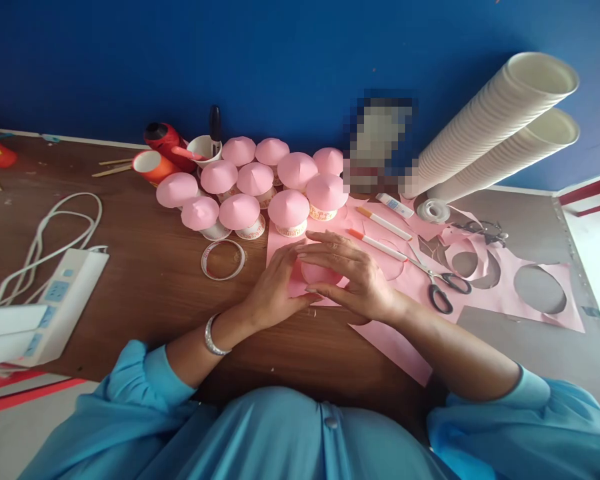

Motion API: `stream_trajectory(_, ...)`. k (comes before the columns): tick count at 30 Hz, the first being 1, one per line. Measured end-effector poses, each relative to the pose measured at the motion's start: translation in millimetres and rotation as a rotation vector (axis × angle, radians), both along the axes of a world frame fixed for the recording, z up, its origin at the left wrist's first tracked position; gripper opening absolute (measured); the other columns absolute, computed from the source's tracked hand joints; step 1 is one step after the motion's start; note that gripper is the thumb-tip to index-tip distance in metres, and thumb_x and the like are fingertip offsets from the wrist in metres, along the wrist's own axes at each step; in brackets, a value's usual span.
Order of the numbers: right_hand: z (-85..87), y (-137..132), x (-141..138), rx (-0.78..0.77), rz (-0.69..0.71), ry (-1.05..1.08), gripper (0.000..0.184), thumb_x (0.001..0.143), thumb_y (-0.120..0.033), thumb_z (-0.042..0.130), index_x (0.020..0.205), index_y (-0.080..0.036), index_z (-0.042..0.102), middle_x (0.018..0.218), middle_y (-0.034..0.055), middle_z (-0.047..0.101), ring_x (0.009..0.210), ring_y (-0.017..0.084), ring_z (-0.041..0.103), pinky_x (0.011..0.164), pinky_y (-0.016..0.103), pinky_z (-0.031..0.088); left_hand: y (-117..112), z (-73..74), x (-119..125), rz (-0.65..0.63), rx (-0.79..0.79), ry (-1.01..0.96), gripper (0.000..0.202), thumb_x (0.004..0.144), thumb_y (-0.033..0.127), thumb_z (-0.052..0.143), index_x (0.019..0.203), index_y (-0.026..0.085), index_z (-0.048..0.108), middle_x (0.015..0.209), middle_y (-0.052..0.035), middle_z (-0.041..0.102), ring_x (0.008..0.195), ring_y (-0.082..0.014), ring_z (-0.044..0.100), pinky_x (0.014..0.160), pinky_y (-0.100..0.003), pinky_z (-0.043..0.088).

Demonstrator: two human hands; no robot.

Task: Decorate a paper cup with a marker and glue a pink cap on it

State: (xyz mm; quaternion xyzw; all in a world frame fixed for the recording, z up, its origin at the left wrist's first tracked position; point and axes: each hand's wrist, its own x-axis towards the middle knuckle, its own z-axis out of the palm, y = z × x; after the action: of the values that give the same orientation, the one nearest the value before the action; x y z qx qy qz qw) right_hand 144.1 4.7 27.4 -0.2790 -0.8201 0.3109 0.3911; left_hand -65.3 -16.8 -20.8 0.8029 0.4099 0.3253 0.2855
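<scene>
Between my two hands is a pink paper cone [321,273], mostly hidden by the fingers; I cannot tell what is under it. My left hand [279,283] curves around its left side, thumb toward me. From the right, my right hand [356,272] is wrapped over it, its fingertips meeting those of the left. Both hands are closed around the paper, above a pink sheet [280,250]. Just beyond stand several paper cups [291,230] topped with pink paper cones [289,208]. Scissors [443,287] lie open on the paper to the right of my right hand.
A roll of tape [223,259] lies left of the sheet. Pens [380,245], a glue stick [395,205], clear tape [433,211] and cut pink scraps [505,267] are at right. Tall cup stacks [495,113] lean by the wall. A power strip [63,307] sits far left.
</scene>
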Motion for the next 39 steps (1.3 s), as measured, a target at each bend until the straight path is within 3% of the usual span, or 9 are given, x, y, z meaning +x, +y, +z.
stream_trajectory(7,-11.6,5,-5,-0.137,-0.003,0.05,0.023,0.096,-0.034,0.069,0.118,-0.03,0.072,0.121,0.0029,0.077,0.127,0.028,0.066,0.114,0.054,0.052,3,-4.6,0,-0.007,-0.069,-0.019,0.062,0.084,0.04,0.08,0.136,0.021,0.051,0.138,-0.0175,0.059,0.135,-0.0371,0.055,0.108,-0.061,0.05)
stream_trajectory(13,-13.4,5,-5,-0.121,0.004,0.077,0.018,0.096,-0.03,0.068,0.113,-0.028,0.074,0.117,0.0047,0.078,0.122,0.026,0.068,0.111,0.053,0.054,4,-2.4,2,-0.01,-0.069,-0.031,0.051,0.087,0.038,0.076,0.13,0.021,0.054,0.133,-0.0155,0.062,0.13,-0.0345,0.059,0.108,-0.059,0.05)
stream_trajectory(19,-17.6,4,-5,-0.075,-0.042,0.011,0.017,0.096,-0.027,0.068,0.112,-0.029,0.073,0.119,0.0032,0.078,0.126,0.026,0.068,0.123,0.058,0.038,4,-2.8,3,0.0,-0.093,-0.013,0.054,0.085,0.034,0.078,0.131,0.021,0.054,0.131,-0.0154,0.062,0.128,-0.0344,0.059,0.107,-0.059,0.051)
stream_trajectory(21,-17.3,3,-5,-0.08,-0.042,0.013,0.023,0.095,-0.028,0.069,0.117,-0.029,0.072,0.12,0.0034,0.078,0.128,0.027,0.066,0.123,0.058,0.038,5,-0.8,1,-0.023,-0.071,-0.009,0.058,0.084,0.032,0.079,0.134,0.022,0.052,0.134,-0.0157,0.061,0.13,-0.035,0.058,0.108,-0.06,0.051)
stream_trajectory(24,-12.1,2,-1,-0.12,-0.05,0.043,0.045,0.093,-0.033,0.072,0.136,-0.028,0.062,0.132,0.0078,0.072,0.137,0.03,0.059,0.119,0.057,0.044,5,11.2,-7,-0.061,-0.046,0.001,0.077,0.082,0.037,0.082,0.146,0.022,0.043,0.146,-0.0187,0.055,0.138,-0.0374,0.053,0.113,-0.061,0.047)
stream_trajectory(26,-6.8,0,4,-0.14,-0.086,0.066,0.058,0.093,-0.038,0.073,0.146,-0.028,0.054,0.142,0.0101,0.066,0.142,0.031,0.053,0.118,0.057,0.045,5,24.2,-11,-0.074,-0.019,0.032,0.092,0.084,0.045,0.079,0.158,0.022,0.029,0.157,-0.022,0.045,0.147,-0.0389,0.045,0.118,-0.062,0.042)
stream_trajectory(31,-4.9,-7,20,-0.061,-0.231,-0.004,0.06,0.1,-0.037,0.062,0.156,-0.03,0.041,0.155,0.0106,0.054,0.15,0.031,0.043,0.123,0.059,0.038,6,48.4,-5,-0.138,0.144,0.204,0.111,0.091,0.065,0.063,0.166,0.016,-0.003,0.172,-0.0277,0.015,0.161,-0.0413,0.017,0.128,-0.063,0.024)
stream_trajectory(35,-20.4,-15,23,0.074,-0.251,-0.162,0.07,0.103,-0.04,0.055,0.164,-0.028,0.023,0.164,0.0133,0.043,0.155,0.034,0.035,0.123,0.065,0.036,8,43.5,11,-0.147,0.262,0.306,0.12,0.086,0.079,0.051,0.164,0.007,-0.006,0.169,-0.0338,0.019,0.16,-0.0427,0.016,0.128,-0.061,0.025)
stream_trajectory(39,-34.2,-23,19,0.169,-0.244,-0.226,0.073,0.104,-0.038,0.053,0.166,-0.026,0.017,0.163,0.0147,0.044,0.156,0.034,0.034,0.125,0.065,0.033,7,32.6,18,-0.117,0.307,0.361,0.121,0.085,0.082,0.048,0.164,0.004,-0.002,0.168,-0.0353,0.019,0.16,-0.0444,0.016,0.127,-0.062,0.027)
